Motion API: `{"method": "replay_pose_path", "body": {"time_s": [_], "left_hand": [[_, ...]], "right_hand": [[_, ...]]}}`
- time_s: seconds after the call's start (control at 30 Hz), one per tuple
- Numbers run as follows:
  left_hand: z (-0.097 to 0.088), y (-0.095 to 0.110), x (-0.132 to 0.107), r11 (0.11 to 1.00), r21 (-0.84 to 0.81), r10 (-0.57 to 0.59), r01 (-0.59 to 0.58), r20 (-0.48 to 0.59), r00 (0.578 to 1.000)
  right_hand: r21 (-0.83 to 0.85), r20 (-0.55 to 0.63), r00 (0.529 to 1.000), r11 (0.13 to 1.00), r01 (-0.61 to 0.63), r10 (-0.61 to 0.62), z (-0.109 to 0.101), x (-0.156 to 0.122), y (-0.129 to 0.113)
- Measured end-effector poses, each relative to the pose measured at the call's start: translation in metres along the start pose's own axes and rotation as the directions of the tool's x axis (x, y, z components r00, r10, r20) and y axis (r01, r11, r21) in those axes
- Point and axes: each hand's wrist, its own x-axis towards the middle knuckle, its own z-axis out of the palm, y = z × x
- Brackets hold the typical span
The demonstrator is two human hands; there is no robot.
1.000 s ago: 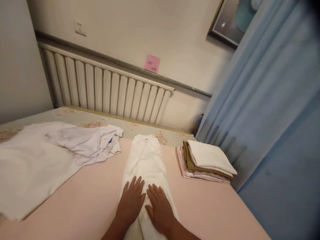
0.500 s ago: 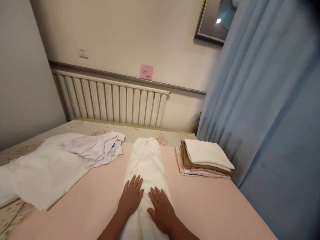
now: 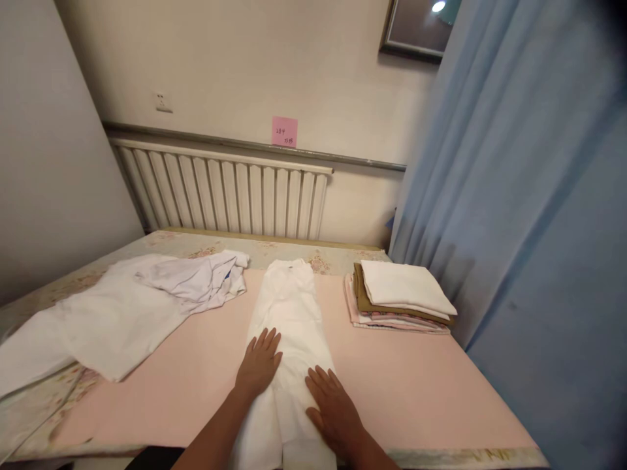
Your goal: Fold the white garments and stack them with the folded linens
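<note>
A long white garment (image 3: 289, 313), folded into a narrow strip, lies lengthwise on the pink sheet (image 3: 406, 391) of a bed. My left hand (image 3: 258, 364) rests flat on its left side with the fingers stretched out. My right hand (image 3: 333, 411) lies flat on its right side, a little nearer to me, fingers also spread. Neither hand holds anything. The garment's near end hangs over the bed's front edge between my forearms.
A pile of loose white clothes (image 3: 127, 307) lies at the left. A stack of folded clothes (image 3: 399, 297) sits at the back right. A blue curtain (image 3: 529, 196) hangs along the right side. A radiator (image 3: 220, 196) lines the far wall.
My hands have slid apart and back toward me along the garment, the right one more. The view has pulled back, so the bed's front edge now shows.
</note>
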Motion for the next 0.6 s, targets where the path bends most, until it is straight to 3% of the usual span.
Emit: {"method": "replay_pose_path", "body": {"time_s": [0.17, 0.33, 0.53, 0.6], "left_hand": [[0.0, -0.001, -0.004, 1.0, 0.002, -0.008, 0.008, 0.021, 1.0], [0.0, -0.001, -0.003, 1.0, -0.004, -0.012, 0.012, 0.04, 0.999], [0.0, 0.0, -0.001, 1.0, -0.015, -0.016, 0.017, 0.044, 0.999], [0.0, 0.0, 0.0, 1.0, -0.012, -0.025, 0.026, 0.059, 0.998]], "right_hand": [[0.033, -0.115, 0.993, 0.999, 0.022, -0.018, -0.002, -0.019, 0.012], [0.1, -0.269, 0.939, 0.976, -0.195, 0.215, 0.007, -0.038, 0.035], [0.145, -0.278, 0.926, 0.964, -0.223, 0.256, 0.001, -0.049, 0.054], [0.209, -0.282, 0.892, 0.93, -0.304, 0.355, -0.001, -0.047, 0.053]]}}
